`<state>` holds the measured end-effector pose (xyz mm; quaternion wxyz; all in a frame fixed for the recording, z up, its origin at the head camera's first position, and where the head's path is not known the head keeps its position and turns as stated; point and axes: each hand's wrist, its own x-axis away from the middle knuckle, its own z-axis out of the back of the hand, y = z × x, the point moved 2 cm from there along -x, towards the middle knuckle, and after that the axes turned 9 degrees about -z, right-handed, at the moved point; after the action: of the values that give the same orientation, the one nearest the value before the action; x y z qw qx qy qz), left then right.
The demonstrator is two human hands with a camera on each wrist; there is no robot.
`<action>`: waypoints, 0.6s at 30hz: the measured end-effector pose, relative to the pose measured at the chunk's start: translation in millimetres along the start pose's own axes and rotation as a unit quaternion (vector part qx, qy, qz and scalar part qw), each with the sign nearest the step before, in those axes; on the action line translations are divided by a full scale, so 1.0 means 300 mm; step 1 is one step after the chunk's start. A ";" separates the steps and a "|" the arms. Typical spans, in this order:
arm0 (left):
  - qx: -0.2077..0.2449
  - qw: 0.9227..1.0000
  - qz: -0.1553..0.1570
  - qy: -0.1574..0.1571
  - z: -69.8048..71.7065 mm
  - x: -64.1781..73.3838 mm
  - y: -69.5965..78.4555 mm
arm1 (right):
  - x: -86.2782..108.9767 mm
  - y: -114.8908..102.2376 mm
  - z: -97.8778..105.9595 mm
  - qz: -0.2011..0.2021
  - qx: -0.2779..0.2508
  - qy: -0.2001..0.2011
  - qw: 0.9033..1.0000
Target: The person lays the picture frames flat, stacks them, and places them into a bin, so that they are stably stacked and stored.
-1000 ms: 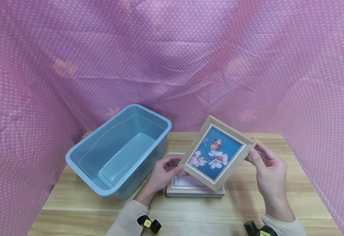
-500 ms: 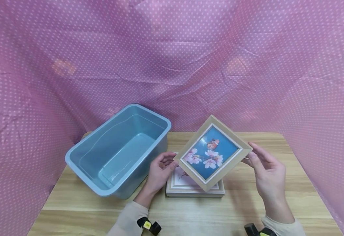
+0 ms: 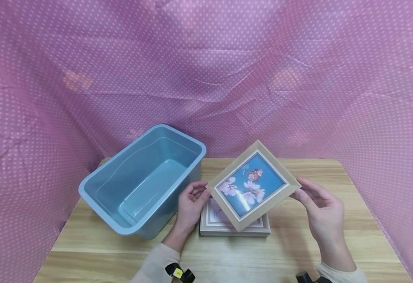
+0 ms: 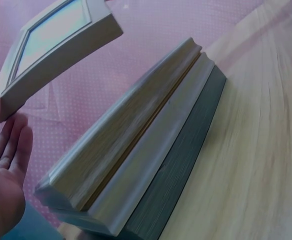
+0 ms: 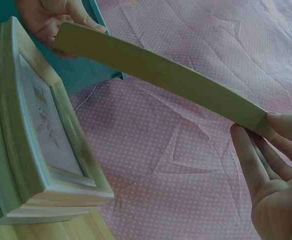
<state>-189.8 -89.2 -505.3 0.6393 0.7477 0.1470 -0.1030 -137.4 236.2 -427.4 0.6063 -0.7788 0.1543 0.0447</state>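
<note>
A beige picture frame [image 3: 252,184] with a blue butterfly-and-blossom picture is held tilted in the air, turned so its corners point left and right. My left hand [image 3: 190,206] pinches its left corner, thumb on the front and fingers behind. At the opposite corner my right hand [image 3: 324,216] grips it the same way. Below it lies a stack of picture frames [image 3: 234,232], partly covered by the raised one in the head view. The left wrist view shows the stack's layered edges [image 4: 136,145]. From the right wrist, the held frame's long side [image 5: 161,75] appears clear above the stack.
An empty blue plastic tub [image 3: 146,188] stands at the left on the wooden table [image 3: 248,261], close to my left hand. Pink dotted cloth [image 3: 206,78] hangs behind the table and along both sides.
The picture frame has turned counter-clockwise and shifted slightly left between both hands. The right hand has come down a little with its corner. The stack and tub have stayed put.
</note>
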 end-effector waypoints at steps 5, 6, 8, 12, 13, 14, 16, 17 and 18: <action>0.008 0.999 0.019 0.046 -0.012 0.001 0.003 | 0.009 0.013 0.011 -0.018 0.016 0.001 1.000; 0.011 0.998 0.022 0.055 -0.014 0.002 0.003 | 0.011 0.017 0.013 -0.018 0.014 -0.001 1.000; 0.014 0.997 0.024 0.067 -0.017 0.002 0.003 | 0.013 0.022 0.015 -0.018 0.009 -0.006 1.000; 0.016 0.996 0.029 0.077 -0.018 0.001 0.004 | 0.017 0.027 0.018 -0.026 0.003 -0.005 1.000; 0.017 0.996 0.031 0.077 -0.018 0.002 0.005 | 0.019 0.028 0.018 -0.027 0.004 -0.005 1.000; 0.016 0.996 0.032 0.077 -0.018 0.002 0.005 | 0.020 0.030 0.018 -0.031 0.001 -0.002 1.000; 0.017 0.996 0.035 0.076 -0.017 0.003 0.007 | 0.024 0.033 0.018 -0.032 0.004 -0.001 0.999; 0.018 0.996 0.037 0.075 -0.017 0.003 0.007 | 0.026 0.035 0.018 -0.032 0.005 -0.003 0.999; 0.018 0.996 0.039 0.073 -0.017 0.004 0.008 | 0.028 0.038 0.018 -0.032 0.008 -0.004 0.999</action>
<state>-188.1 -84.4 -502.7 0.6167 0.7699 0.1622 -0.0261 -132.2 237.4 -441.5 0.6143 -0.7782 0.1278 0.0270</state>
